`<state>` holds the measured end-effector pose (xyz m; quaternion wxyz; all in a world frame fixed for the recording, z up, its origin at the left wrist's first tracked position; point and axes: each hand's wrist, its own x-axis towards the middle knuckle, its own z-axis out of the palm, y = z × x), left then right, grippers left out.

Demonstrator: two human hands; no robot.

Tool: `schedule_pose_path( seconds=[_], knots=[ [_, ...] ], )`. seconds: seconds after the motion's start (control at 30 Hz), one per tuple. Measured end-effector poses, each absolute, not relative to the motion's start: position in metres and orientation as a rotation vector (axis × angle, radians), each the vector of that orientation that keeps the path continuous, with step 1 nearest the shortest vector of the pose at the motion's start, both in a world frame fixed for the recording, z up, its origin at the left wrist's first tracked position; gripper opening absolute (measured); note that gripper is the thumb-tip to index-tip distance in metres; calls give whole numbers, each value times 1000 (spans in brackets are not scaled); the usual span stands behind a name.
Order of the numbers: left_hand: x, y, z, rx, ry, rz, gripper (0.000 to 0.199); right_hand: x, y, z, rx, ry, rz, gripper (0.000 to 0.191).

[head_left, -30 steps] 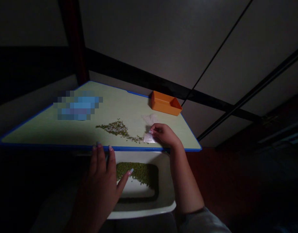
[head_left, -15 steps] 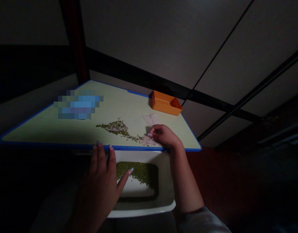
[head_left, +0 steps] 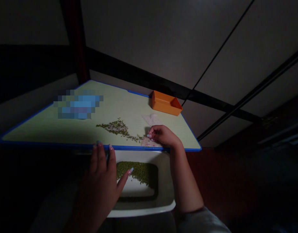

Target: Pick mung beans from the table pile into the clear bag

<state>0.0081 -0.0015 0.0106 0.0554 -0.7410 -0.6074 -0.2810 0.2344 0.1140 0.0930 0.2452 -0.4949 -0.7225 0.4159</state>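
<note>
My right hand (head_left: pixel 162 135) is over the right part of the table, its thumb and fingers pinched together. Whatever lies between those fingertips is too small to make out. Just left of it, a spread of mung beans mixed with pale grains (head_left: pixel 117 127) trails toward the fingers. A small heap of whitish grains (head_left: pixel 151 118) lies behind the hand, and a thin pinkish patch of grains (head_left: pixel 146 141) is under it. My left hand (head_left: pixel 102 174) has its fingers stretched out, the tips at the table's front edge. Its thumb reaches over a white basin (head_left: pixel 167 194) holding mung beans (head_left: pixel 141 171).
The pale table (head_left: pixel 39 131) has a blue rim. An orange box (head_left: pixel 165 106) stands at its back right corner. A pixelated blue object (head_left: pixel 81 105) is on the left. Cabinet panels (head_left: pixel 149 42) rise behind the table, and the surroundings are dark.
My right hand's fingertips have shifted slightly left, toward the mung beans. A few beans near the front edge beside that hand have moved. My left hand stays in place.
</note>
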Motion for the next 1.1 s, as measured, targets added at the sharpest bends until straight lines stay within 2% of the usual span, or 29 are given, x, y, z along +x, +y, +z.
schedule_pose_path(
  seconds=[0.53, 0.8, 1.1],
  knots=[
    [9, -2, 15, -2265, -1887, -851, 86, 233, 112, 92, -1238, -1930, 1279, 10],
    [8, -2, 14, -2264, -1876, -834, 85, 236, 117, 87, -1275, -1888, 1015, 16],
    [8, -2, 15, -2263, -1858, -836, 86, 234, 119, 83, -1253, -1915, 1014, 18]
  ],
)
